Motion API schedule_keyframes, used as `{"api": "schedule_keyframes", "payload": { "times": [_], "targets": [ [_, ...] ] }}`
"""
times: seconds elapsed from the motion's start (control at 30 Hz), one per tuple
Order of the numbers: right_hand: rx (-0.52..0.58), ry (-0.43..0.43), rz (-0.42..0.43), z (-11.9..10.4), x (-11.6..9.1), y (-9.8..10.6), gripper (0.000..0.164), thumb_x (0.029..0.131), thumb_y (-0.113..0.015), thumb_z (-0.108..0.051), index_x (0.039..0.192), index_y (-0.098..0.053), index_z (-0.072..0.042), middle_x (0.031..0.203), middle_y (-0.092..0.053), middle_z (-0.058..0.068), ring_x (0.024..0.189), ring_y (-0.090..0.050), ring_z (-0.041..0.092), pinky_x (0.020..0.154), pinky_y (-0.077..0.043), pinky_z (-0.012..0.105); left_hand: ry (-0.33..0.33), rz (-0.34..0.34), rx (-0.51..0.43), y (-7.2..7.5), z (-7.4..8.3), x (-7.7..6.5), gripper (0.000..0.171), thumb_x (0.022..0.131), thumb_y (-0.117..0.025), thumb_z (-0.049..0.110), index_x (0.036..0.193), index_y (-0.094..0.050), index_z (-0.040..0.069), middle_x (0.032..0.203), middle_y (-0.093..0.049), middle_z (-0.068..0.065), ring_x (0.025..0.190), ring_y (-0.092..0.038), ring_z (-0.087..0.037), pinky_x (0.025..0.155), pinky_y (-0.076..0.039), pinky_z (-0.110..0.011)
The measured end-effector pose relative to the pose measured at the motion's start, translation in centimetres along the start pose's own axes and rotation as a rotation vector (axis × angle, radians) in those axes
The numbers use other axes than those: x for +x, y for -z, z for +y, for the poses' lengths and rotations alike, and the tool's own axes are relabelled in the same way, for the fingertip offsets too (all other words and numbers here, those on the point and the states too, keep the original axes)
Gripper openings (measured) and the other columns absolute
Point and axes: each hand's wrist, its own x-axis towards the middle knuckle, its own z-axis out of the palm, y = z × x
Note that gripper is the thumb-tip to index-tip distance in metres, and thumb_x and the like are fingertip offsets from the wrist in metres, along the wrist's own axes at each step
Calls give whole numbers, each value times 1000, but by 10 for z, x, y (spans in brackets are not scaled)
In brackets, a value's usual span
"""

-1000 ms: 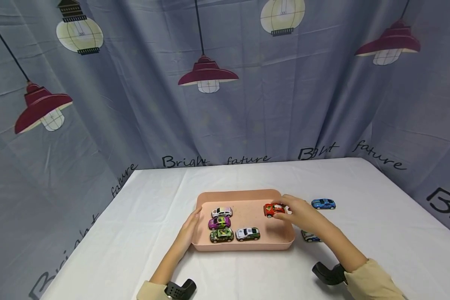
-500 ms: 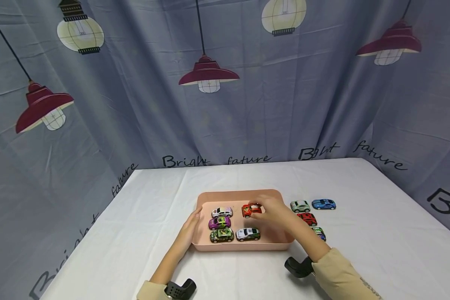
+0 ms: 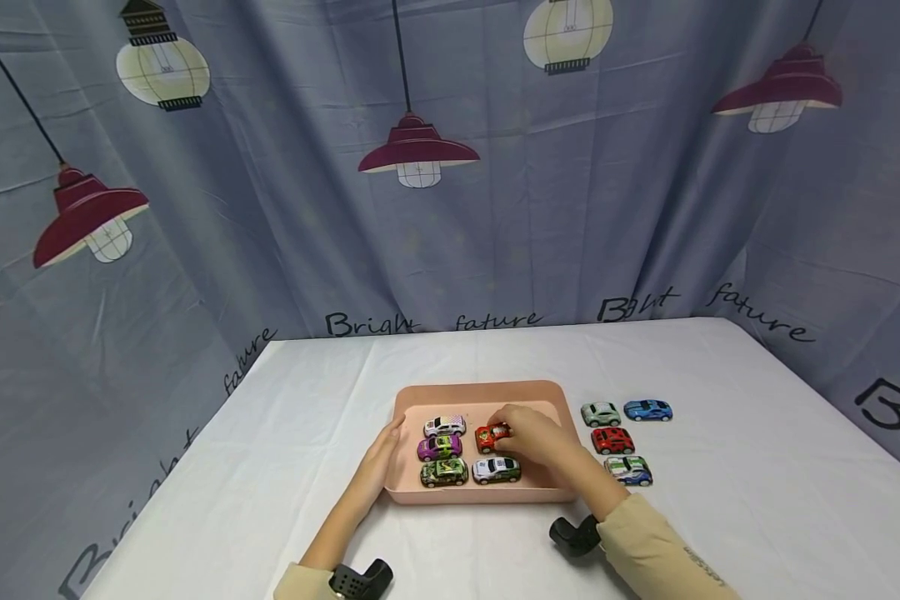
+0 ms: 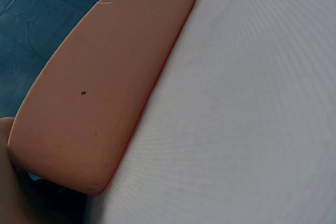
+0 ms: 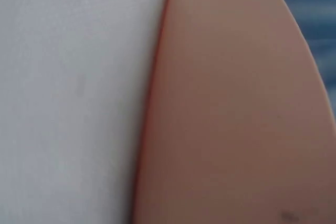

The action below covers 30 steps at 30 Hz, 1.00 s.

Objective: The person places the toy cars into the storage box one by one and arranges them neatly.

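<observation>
A pink tray (image 3: pixel 551 483) lies on the table, its front wall filling much of both wrist views. My left hand (image 3: pixel 378 454) grips the tray's left side at the rim. Inside the tray, my right hand (image 3: pixel 528 433) pinches a red toy car (image 3: pixel 487 439), whose right end the fingers cover. Directly in front of it is a white-and-green toy car (image 3: pixel 497 470). Along the tray's left half stand a white toy car (image 3: pixel 445 426), a purple toy car (image 3: pixel 439 447) and a green camouflage toy car (image 3: pixel 444 473). Neither wrist view shows the red car.
Right of the tray stand a pale green toy car (image 3: pixel 600 414), a blue toy car (image 3: pixel 648 410), another red toy car (image 3: pixel 612 440) and a white toy car with blue and green (image 3: pixel 628 471). A white cloth (image 3: pixel 307 400) covers the table; a printed curtain (image 3: pixel 450 250) hangs behind.
My right hand has carried the red car left across the tray, then slightly toward the front, behind the white-and-green car. Cars right of the tray came into full view. My left hand stayed put.
</observation>
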Motion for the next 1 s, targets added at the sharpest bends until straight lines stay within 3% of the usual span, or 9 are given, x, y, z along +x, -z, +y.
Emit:
{"api": "schedule_keyframes", "payload": {
  "times": [0.4,0.7,0.87,1.0],
  "targets": [
    [-17,-12,-66,-3,5,-4,28,79,-69,-17,105,-65,-7,97,-64,4,86,-59,15,78,-50,34,7,10,17,0,1,0,52,98,-30,41,142,-31,13,151,-22,-12,139,-14,-35,112,-7,-56],
    [-4,-35,-67,2,0,3,41,80,-69,-23,117,-60,-7,119,-60,9,109,-58,25,91,-48,42,5,2,8,0,-2,2,52,98,-29,41,142,-31,13,150,-23,-13,139,-15,-35,113,-7,-55],
    [37,-25,-39,6,-9,12,41,82,-67,-24,119,-58,-8,124,-57,11,114,-54,30,94,-46,45,-6,-9,7,1,0,2,52,99,-29,40,142,-30,11,150,-23,-13,139,-14,-36,112,-8,-55],
    [7,3,-2,11,-18,18,41,83,-66,-26,119,-58,-9,125,-56,12,117,-52,31,96,-44,47,-3,-8,0,1,1,1,52,98,-30,41,142,-31,13,151,-22,-12,140,-14,-34,113,-7,-54]
  ]
}}
